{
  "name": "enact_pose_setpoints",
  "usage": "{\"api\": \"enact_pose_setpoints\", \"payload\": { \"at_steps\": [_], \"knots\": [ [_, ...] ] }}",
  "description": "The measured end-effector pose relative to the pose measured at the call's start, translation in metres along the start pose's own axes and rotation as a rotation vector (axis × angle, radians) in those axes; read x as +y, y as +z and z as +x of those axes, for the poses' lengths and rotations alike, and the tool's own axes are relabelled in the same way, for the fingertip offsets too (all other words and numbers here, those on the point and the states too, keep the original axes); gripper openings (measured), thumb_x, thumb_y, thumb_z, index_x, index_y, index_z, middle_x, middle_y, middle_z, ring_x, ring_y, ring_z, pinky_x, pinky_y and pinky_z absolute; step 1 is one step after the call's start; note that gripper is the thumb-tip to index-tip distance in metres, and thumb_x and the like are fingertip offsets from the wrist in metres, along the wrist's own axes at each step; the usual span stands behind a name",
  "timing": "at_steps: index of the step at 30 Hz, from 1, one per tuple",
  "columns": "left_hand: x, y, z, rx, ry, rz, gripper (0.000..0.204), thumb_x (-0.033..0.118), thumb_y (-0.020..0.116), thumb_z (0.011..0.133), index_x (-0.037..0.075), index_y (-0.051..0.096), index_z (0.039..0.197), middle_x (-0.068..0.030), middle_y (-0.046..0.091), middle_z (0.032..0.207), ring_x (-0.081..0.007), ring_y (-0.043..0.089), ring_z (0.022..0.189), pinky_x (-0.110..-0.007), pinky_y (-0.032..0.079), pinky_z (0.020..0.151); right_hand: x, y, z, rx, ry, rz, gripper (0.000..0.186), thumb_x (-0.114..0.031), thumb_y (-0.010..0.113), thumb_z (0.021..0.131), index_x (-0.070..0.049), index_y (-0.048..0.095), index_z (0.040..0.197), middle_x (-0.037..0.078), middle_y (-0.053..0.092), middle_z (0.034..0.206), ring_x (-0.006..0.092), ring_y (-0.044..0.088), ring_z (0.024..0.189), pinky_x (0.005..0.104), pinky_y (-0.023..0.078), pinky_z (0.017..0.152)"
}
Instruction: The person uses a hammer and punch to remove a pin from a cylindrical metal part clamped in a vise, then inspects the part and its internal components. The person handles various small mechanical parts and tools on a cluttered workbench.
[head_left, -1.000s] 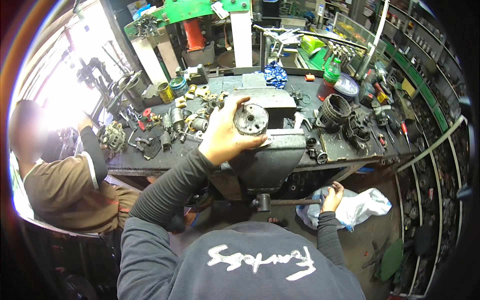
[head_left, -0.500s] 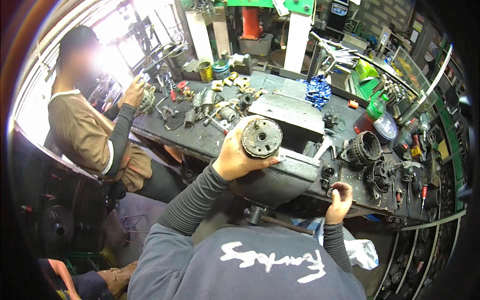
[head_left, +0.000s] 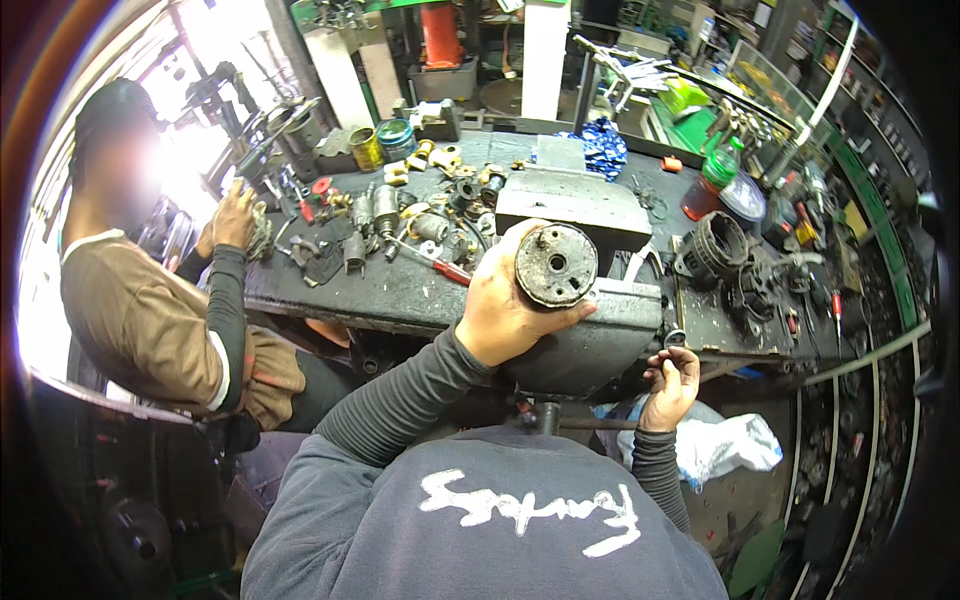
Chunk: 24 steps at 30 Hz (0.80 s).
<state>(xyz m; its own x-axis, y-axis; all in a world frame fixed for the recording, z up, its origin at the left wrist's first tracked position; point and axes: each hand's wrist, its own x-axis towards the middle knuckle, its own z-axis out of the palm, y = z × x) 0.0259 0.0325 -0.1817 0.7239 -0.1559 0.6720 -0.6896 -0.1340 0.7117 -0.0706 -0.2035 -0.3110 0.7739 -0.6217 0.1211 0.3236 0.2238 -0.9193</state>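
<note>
My left hand (head_left: 500, 320) grips a grimy round metal disc-shaped part (head_left: 556, 264) with a centre hole and smaller holes, held over the front jaw of a large bench vise (head_left: 588, 350). My right hand (head_left: 668, 390) is at the vise's right, low by the bench's front edge, fingers curled with thumb near fingertips; whatever may be in them is too small to make out. A bar handle (head_left: 590, 423) runs below the vise.
The dark workbench (head_left: 310, 285) bears loose parts, two housings (head_left: 715, 250), a red screwdriver (head_left: 837, 315) and a bottle (head_left: 708, 185). A co-worker (head_left: 145, 310) works at the left. A white sack (head_left: 735, 445) lies beneath the bench; shelving (head_left: 870, 420) lines the right.
The round part in my left hand has moved right and slightly down, its face turned more toward me. My right hand has risen from beside the bar handle. The co-worker's hands have shifted.
</note>
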Motion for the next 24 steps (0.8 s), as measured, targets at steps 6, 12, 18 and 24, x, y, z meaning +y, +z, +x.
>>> {"api": "enact_pose_setpoints", "payload": {
  "at_steps": [6, 12, 18, 24],
  "knots": [
    [-0.005, -0.027, 0.002, 0.096, -0.405, -0.789, 0.046, 0.022, 0.076, 0.076, 0.001, 0.052, 0.11, -0.0055, 0.06, 0.098, -0.0156, 0.059, 0.089, -0.03, 0.047, 0.085, 0.002, -0.007, -0.058, 0.236, 0.0, 0.039, 0.018, 0.002, 0.047, 0.086, -0.005, 0.053, 0.102, 0.005, 0.057, 0.087, 0.015, 0.058, 0.072, 0.0242, 0.046, 0.059],
    [-0.031, -0.085, 0.027, 0.359, -1.229, -1.571, 0.067, 0.066, 0.054, 0.079, 0.012, 0.052, 0.117, -0.0114, 0.054, 0.113, -0.0263, 0.053, 0.1, -0.041, 0.049, 0.079, -0.002, 0.0, -0.098, 0.303, -0.091, 0.047, 0.016, 0.001, 0.045, 0.089, -0.004, 0.053, 0.103, 0.006, 0.056, 0.088, 0.0149, 0.057, 0.072, 0.0255, 0.047, 0.059],
    [-0.128, -0.118, 0.021, 0.743, -1.169, -1.638, 0.063, 0.066, 0.054, 0.078, 0.012, 0.057, 0.11, -0.0097, 0.06, 0.104, -0.0257, 0.058, 0.092, -0.039, 0.051, 0.077, -0.03, 0.025, -0.099, 0.277, -0.164, -0.112, 0.016, 0.002, 0.044, 0.09, -0.004, 0.052, 0.102, 0.006, 0.055, 0.09, 0.0139, 0.057, 0.073, 0.0247, 0.047, 0.061],
    [-0.215, -0.115, -0.038, 0.983, -1.297, -1.67, 0.065, 0.067, 0.049, 0.079, 0.012, 0.058, 0.112, -0.0073, 0.065, 0.104, -0.0255, 0.064, 0.089, -0.036, 0.054, 0.069, -0.059, 0.054, -0.093, 0.118, -0.43, -0.296, 0.018, 0.003, 0.047, 0.087, -0.001, 0.054, 0.103, 0.007, 0.056, 0.091, 0.015, 0.056, 0.079, 0.0263, 0.044, 0.069]
  ]
}}
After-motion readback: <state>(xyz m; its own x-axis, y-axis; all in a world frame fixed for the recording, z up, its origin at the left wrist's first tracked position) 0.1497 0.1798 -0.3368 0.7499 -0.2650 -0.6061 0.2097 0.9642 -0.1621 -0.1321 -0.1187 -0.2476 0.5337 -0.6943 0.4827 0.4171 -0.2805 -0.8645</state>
